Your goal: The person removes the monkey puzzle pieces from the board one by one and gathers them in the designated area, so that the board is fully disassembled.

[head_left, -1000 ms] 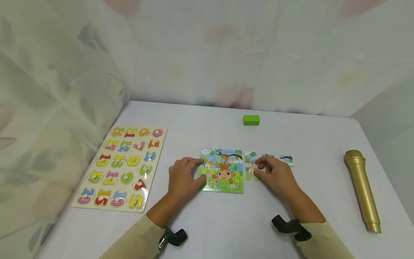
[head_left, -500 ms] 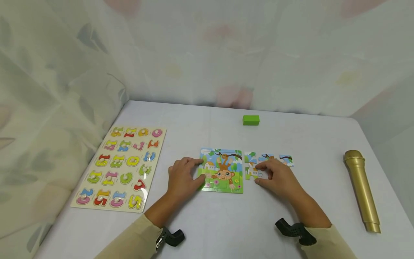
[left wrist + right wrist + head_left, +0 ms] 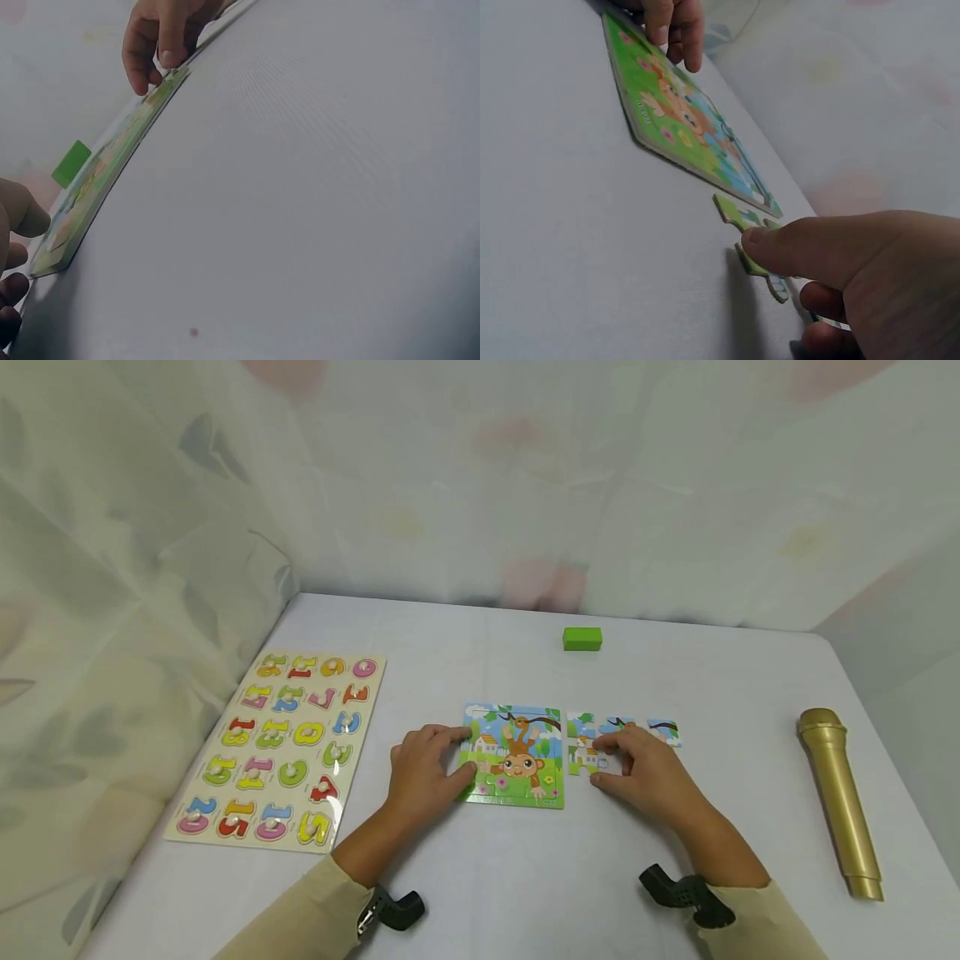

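Note:
My left hand (image 3: 423, 772) is at the left edge of a small monkey jigsaw puzzle (image 3: 517, 785), forefinger and thumb spread apart and touching its border. A tree branch and a house also show in its picture. Just right of the puzzle lie several loose jigsaw pieces. Over these is my right hand (image 3: 648, 772), its forefinger and thumb parted around the right side of a house piece (image 3: 583, 762). The right wrist view shows the thumb (image 3: 757, 236) overlapping a green-edged piece (image 3: 727, 208). Part of the loose group is hidden under the right hand.
A number peg board (image 3: 281, 752) lies on the left side of the white table (image 3: 517, 885). Behind the puzzle is a green block (image 3: 582, 639). A gold microphone-shaped object (image 3: 840, 802) lies at the right. Patterned curtains (image 3: 480, 485) stand behind and beside the table.
My right hand has shifted slightly right, so more of the house piece shows, and it has stayed still over the last half second. The left hand keeps its place at the puzzle's edge.

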{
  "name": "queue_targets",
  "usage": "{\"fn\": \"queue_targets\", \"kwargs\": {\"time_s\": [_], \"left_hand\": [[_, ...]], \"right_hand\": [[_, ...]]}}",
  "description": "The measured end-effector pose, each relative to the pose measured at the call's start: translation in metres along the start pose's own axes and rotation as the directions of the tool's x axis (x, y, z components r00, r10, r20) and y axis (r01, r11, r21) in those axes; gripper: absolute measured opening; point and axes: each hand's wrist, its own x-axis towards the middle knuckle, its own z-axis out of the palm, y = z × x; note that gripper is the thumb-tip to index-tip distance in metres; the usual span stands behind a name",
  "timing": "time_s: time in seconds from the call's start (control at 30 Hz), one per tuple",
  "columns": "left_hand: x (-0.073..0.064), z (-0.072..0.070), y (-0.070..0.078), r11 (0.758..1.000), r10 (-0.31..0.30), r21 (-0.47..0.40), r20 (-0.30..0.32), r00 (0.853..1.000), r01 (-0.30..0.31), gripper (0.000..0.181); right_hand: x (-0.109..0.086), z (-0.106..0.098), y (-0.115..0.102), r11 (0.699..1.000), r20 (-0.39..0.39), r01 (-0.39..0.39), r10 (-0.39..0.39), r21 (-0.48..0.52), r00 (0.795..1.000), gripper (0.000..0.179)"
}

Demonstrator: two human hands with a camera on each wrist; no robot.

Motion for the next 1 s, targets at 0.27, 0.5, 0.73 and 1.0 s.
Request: {"fn": "queue_targets", "kwargs": {"time_s": [0.27,0.5,0.73,1.0], "left_hand": [[0.003,0.004,0.006,0.998,0.030,-0.048,0.017,0.999,-0.029,0.049],[0.007,0.008,0.008,0.992,0.124,-0.032,0.028,0.992,-0.123,0.046],[0.007,0.013,0.010,0.986,0.169,-0.020,0.033,0.985,-0.168,0.045],[0.006,0.012,0.012,0.981,0.190,0.017,0.054,0.980,-0.191,0.048]], "right_hand": [[0.009,0.000,-0.008,0.998,-0.003,0.044,-0.044,0.055,0.999,0.033],[0.024,0.002,-0.018,0.989,0.034,0.118,-0.121,0.089,0.992,0.032],[0.041,0.008,-0.034,0.980,0.103,0.164,-0.176,0.116,0.979,0.036],[0.058,0.019,-0.050,0.973,0.202,0.172,-0.201,0.150,0.958,0.038]]}}
